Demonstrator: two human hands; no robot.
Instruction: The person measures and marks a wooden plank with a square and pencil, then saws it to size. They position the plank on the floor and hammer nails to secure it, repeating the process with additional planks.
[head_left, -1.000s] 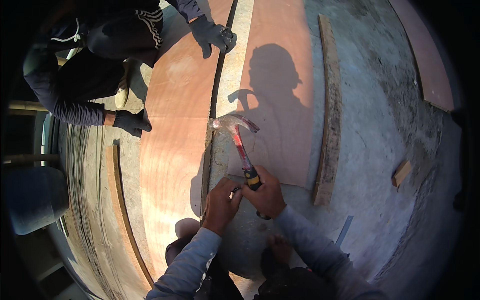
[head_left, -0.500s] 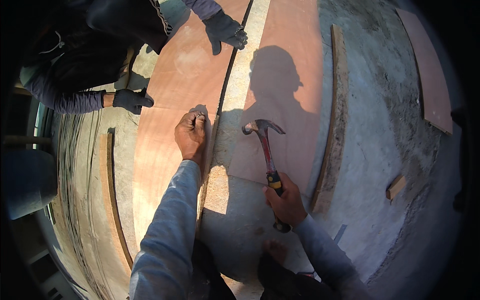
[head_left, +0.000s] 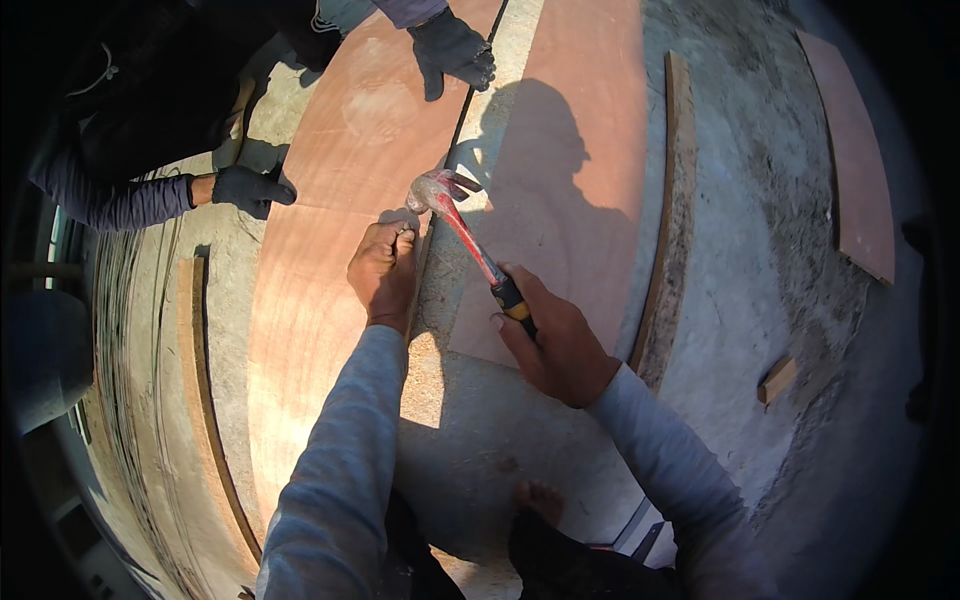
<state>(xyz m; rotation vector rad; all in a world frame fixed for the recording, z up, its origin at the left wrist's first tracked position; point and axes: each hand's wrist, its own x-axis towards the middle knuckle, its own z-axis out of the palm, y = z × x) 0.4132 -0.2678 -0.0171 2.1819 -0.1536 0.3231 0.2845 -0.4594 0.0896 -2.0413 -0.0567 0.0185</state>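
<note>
A long reddish plywood panel (head_left: 320,260) lies in front of me, raised along its right edge. My left hand (head_left: 383,272) rests on it close to that edge, thumb and fingers pinched. What sits between the fingertips is too small to make out. My right hand (head_left: 560,340) is wrapped round the black and yellow grip of a claw hammer (head_left: 463,232) with a red shaft. The hammer's worn head is just beyond my left fingertips, its face turned left and its claw to the right. I cannot tell whether it touches anything.
Another person's gloved hands, one (head_left: 453,55) on the panel's far right edge, one (head_left: 252,190) at its left edge, are close by. A second plywood sheet (head_left: 590,280) lies right, beside a timber strip (head_left: 672,220). Left are another strip (head_left: 205,390) and thin rods (head_left: 125,330).
My right hand has lifted the hammer up and to the left, bringing its head near my left fingertips. My left hand stays pinched at the panel's edge. The view has shifted slightly.
</note>
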